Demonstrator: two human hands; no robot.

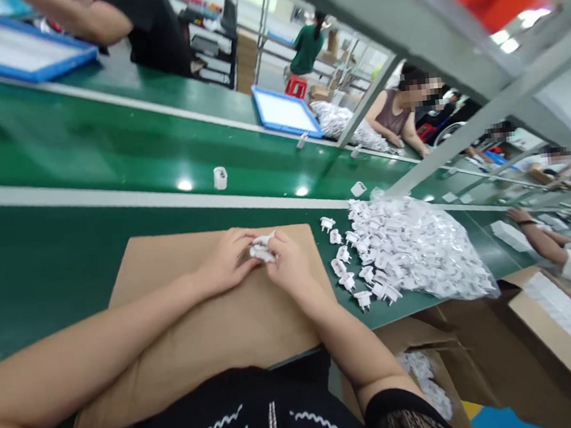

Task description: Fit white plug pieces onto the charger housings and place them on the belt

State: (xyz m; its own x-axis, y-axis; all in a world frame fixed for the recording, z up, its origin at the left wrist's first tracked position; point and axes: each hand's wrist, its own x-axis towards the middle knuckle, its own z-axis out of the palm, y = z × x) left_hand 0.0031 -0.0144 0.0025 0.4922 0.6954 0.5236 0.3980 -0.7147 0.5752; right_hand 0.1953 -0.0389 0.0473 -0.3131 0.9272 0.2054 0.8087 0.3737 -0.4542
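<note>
The left hand [225,260] and the right hand [289,259] meet over a cardboard sheet [191,335], both with fingers curled in and thumbs brought close, a narrow grip shared on one small white plastic piece [263,249]; the left fingers and thumb take its left side, the right fingers and thumb its right side. The piece is near the cardboard's far edge, closer to the far right corner than to the far left one; whether it touches the sheet cannot be told.

The cardboard lies on the green tabletop [34,262], and its surface shows to the left of the hands and on their near side; beyond the far edge a strip of tabletop runs up to a pale rail [89,198], with a green belt [120,155] past it; one white part [220,178] sits on the belt. Off the cardboard's right edge, loose white plugs [346,280] lie just beside it, in front of a heaped clear bag [433,248] that reaches the tabletop's near edge.

The held piece seems to lie roughly crosswise, from hand to hand; fingers cover its ends, so which way it points cannot be told.
</note>
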